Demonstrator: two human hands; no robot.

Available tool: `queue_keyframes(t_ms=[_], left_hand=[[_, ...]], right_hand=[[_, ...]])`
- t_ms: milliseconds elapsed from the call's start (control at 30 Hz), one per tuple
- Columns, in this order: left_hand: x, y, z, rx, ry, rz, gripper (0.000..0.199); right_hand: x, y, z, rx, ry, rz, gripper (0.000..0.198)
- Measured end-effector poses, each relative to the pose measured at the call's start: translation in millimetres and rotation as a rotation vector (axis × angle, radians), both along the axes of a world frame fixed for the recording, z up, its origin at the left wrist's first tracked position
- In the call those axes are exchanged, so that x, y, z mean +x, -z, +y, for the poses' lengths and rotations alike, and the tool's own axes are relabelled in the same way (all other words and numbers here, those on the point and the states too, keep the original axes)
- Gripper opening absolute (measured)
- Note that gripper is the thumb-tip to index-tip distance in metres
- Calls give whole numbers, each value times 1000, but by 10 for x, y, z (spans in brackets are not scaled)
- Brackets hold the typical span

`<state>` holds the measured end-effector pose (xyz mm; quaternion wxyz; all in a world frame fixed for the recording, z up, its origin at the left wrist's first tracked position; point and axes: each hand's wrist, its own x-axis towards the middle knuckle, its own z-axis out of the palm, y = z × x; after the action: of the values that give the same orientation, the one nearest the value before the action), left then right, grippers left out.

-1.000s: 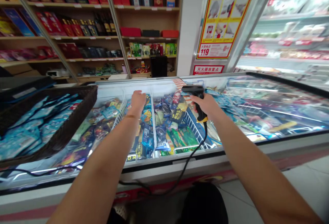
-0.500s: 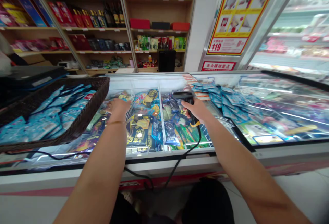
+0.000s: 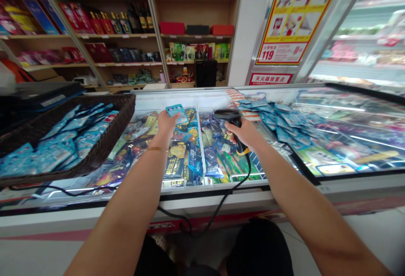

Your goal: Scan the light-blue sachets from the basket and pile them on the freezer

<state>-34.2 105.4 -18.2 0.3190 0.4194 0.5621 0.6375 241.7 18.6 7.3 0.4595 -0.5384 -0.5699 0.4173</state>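
A small light-blue packet point(image 3: 177, 113) is gripped at its near left edge by my left hand point(image 3: 167, 123), above the glass-topped freezer. My right hand point(image 3: 243, 132) is wrapped round the handle of a black barcode scanner point(image 3: 230, 115), whose head points left toward the packet. From the scanner's handle a black cable point(image 3: 236, 186) runs down over the freezer's front edge. To the left, a dark brown wicker basket point(image 3: 125, 109) holds several similar blue packets point(image 3: 60, 151). More blue packets point(image 3: 281, 122) lie in a loose pile to the right of the scanner.
Bagged frozen goods point(image 3: 177, 158) show inside the chest freezer point(image 3: 209, 202) below my hands. Black flat equipment point(image 3: 41, 94) stands behind the basket. Shelves with boxes and bottles point(image 3: 136, 18) line the back wall. A red-and-yellow poster point(image 3: 299, 18) hangs at the right.
My left hand has moved right and now shows a blue packet in its fingers. The right hand keeps the scanner in nearly the same place.
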Motion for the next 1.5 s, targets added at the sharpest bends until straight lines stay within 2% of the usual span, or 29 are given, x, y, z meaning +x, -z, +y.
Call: queue_keyframes(t_ms=[167,233,500,700,967,1133,1300,1400,1500], left_hand=[[365,-92,-36,-32,348,-331,23],[463,-111,-48,-39,405,-416,28],[522,-32,-19,-8,402,-434,33],[493,2,-3,6,395,-441,32],[509,-36,-42,-32,388,-429,35],[583,-58,-66,-82,401,-451,38],[964,-189,48,-203,452,-404,33],[1400,-294,234,-238,513,-341,31],[1972,-339,491,-287,577,-342,26]], right_hand=[[-30,92,30,57,-44,-58,24],[-64,91,13,63,-65,-90,25],[-151,-73,-130,50,-80,-205,19],[-157,-100,-170,68,-83,-277,20],[-159,-126,-185,44,-58,-195,24],[-78,-69,-88,26,-80,-109,20],[331,-170,-18,-19,-20,-32,21],[738,-292,-83,2,75,-9,20],[1188,-368,-168,-31,232,-12,21]])
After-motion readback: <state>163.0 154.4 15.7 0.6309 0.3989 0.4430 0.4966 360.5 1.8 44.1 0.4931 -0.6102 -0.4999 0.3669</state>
